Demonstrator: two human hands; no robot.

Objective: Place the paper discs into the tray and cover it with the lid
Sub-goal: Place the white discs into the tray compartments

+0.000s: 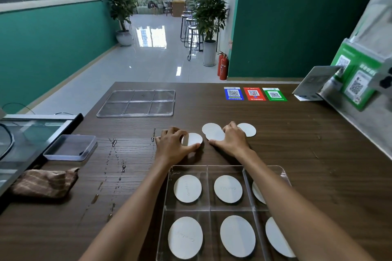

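Centre frame, on table [297, 144]: left hand [172, 144] pinches single paper disc [194, 139] between thumb and curled fingers. Right hand [232, 139] rests on overlapping discs [212, 131]; whether it grips them, cannot tell. One more disc [248, 129] just right of it. Tray [209, 207] lower centre, all six compartments already holding discs. Lid [136, 103] upper left, well apart. Risks: thin discs stick together, double pick; water drops [114, 142] left of hands could wet paper; stacked discs may sit crooked under lid.
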